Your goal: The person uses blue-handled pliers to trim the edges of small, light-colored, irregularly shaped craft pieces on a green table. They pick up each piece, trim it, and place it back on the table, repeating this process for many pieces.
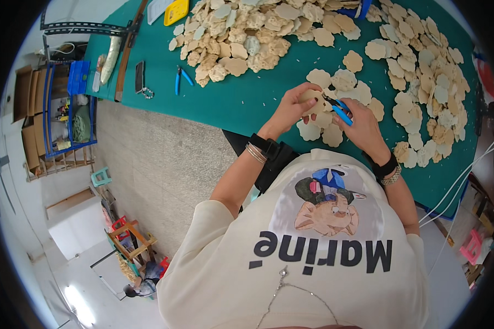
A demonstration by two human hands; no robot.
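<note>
My left hand (294, 107) grips a flat cream piece with a wavy edge (313, 97) between thumb and fingers. In my right hand (363, 127) is a pair of blue-handled cutting pliers (342, 113), its dark jaws at the edge of that piece. Whether the jaws are open or closed on the edge is too small to tell. Similar cream pieces (344, 80) lie loose on the green tabletop (252, 101) just beyond and under my hands.
A heap of tan pieces (241, 33) covers the far middle; another pile (433, 93) runs down the right side. Small white scraps dot the table. Spare blue pliers (179, 81), a phone (140, 77) and a yellow tray (176, 11) lie left. A blue shelf (48, 118) stands beyond the floor.
</note>
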